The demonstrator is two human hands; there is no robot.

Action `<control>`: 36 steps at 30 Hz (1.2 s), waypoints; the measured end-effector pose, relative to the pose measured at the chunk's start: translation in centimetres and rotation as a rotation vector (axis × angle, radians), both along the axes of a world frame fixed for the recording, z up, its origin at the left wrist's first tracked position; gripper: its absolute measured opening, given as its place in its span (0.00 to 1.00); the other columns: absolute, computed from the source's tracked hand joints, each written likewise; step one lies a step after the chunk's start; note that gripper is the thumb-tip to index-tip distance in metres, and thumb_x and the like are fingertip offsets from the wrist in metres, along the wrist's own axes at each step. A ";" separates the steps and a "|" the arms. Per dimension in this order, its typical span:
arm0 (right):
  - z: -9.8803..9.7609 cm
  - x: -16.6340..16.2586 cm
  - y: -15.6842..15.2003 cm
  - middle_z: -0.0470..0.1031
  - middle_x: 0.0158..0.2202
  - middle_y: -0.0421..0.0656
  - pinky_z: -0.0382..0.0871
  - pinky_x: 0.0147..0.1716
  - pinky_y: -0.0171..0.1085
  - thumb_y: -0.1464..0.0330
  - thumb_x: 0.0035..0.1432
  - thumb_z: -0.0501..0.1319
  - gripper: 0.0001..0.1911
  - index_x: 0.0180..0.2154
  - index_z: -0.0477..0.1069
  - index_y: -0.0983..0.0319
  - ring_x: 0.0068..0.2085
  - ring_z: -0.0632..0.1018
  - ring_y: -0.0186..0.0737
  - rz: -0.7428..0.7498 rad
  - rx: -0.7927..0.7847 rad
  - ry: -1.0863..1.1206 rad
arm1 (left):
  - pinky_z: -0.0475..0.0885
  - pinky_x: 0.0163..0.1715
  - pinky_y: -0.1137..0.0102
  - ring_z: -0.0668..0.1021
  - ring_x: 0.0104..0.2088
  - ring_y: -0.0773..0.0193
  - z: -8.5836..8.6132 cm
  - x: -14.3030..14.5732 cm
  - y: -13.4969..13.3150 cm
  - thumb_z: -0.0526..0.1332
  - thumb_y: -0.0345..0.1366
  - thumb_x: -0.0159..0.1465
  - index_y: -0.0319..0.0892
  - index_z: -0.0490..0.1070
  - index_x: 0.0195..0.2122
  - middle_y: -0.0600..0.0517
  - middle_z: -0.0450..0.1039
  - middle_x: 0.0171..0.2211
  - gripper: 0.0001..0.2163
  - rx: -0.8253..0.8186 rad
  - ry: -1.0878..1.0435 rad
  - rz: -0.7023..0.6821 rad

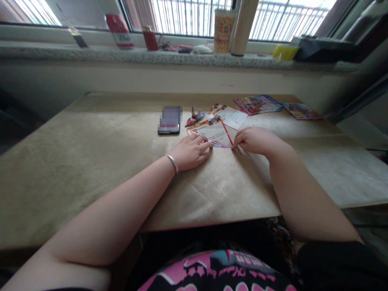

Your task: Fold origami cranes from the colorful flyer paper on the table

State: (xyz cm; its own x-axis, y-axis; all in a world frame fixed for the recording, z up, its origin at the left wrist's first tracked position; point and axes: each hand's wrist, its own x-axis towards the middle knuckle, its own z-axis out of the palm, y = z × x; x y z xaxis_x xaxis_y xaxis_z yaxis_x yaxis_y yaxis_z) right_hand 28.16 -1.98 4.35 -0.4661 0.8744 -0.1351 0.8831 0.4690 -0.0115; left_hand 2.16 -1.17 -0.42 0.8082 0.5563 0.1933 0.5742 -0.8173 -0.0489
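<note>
A printed sheet of paper (214,131), white with an orange and red border, lies on the table in front of me with a folded edge nearest me. My left hand (194,151) rests on its lower left part, fingers stretched out flat. At the sheet's lower right corner, my right hand (251,140) has its thumb and fingertips pinched together on the paper edge. Just beyond the sheet sits a small folded paper figure (195,118) with upright points. Another white printed sheet (235,117) lies partly behind the first.
A phone (170,120) with a blurred screen lies left of the papers. Colourful printed stacks (258,104) and another leaflet (301,111) lie at the back right. On the windowsill (182,59) stand a red can (119,31), a patterned cup (223,32) and a tall cylinder (244,26).
</note>
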 end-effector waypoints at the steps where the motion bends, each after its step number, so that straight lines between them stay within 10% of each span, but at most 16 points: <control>1: 0.0 0.0 0.0 0.81 0.43 0.38 0.68 0.46 0.35 0.74 0.54 0.54 0.19 0.38 0.82 0.54 0.43 0.79 0.39 -0.010 -0.002 -0.004 | 0.63 0.56 0.58 0.69 0.54 0.53 0.0 -0.1 0.1 0.51 0.41 0.69 0.43 0.68 0.55 0.44 0.68 0.55 0.17 -0.011 -0.006 -0.006; 11: -0.1 -0.7 -0.3 0.81 0.42 0.42 0.68 0.40 0.37 0.71 0.56 0.54 0.16 0.35 0.81 0.56 0.43 0.78 0.43 -0.124 0.157 -0.032 | 0.62 0.57 0.57 0.69 0.54 0.53 0.2 -0.5 0.3 0.51 0.43 0.70 0.44 0.69 0.55 0.45 0.68 0.55 0.17 -0.064 -0.026 -0.022; 20: -3.1 -3.6 0.2 0.79 0.47 0.45 0.66 0.51 0.39 0.71 0.60 0.54 0.19 0.47 0.79 0.58 0.48 0.76 0.42 0.169 0.192 0.260 | 0.64 0.53 0.57 0.70 0.51 0.52 0.1 0.9 -1.1 0.52 0.45 0.69 0.44 0.66 0.58 0.44 0.69 0.52 0.20 -0.009 -0.022 0.090; 36: -2.1 -3.1 -0.4 0.78 0.50 0.42 0.68 0.46 0.38 0.66 0.62 0.53 0.18 0.48 0.79 0.52 0.48 0.77 0.41 0.103 0.202 0.098 | 0.63 0.56 0.60 0.71 0.51 0.55 0.5 -0.4 0.3 0.50 0.41 0.70 0.42 0.71 0.52 0.47 0.71 0.54 0.16 -0.068 -0.044 -0.057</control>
